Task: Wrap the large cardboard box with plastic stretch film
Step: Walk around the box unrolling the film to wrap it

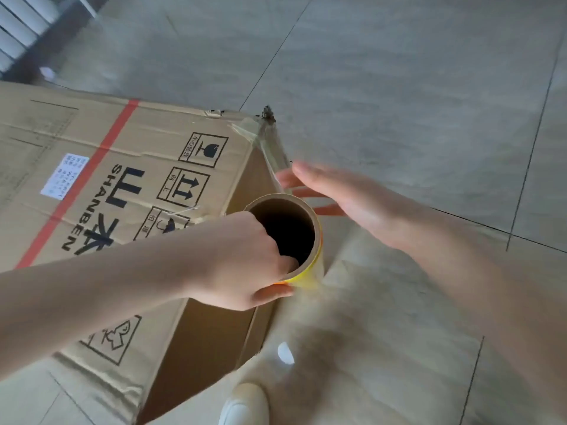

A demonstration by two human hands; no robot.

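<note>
Box point(122, 185) fills nine o'clock, stiff, bulky | my left hand point(245, 259) pinches film roll point(288, 237) rim, fingers inside core | my right hand point(343, 197) flat, unclenched, two o'clock | stretch film point(273, 148) likely thin, clingy: hold by core.

- A floor point(399, 87) of large grey tiles is seen across the whole scene, with thin dark grout lines point(273, 59) running between the tiles.
- A white ribbed panel point(18, 29) is seen at the far left, blurred, with a dark strip point(61, 38) lying beside it.
- A small pale scrap point(46, 72) is seen on the floor near that strip; what it is cannot be told.
- The toe of a white shoe point(245, 406) is seen at the near edge, resting on the floor.
- A bright oval patch point(285, 352) is seen on the floor just beyond the shoe.
</note>
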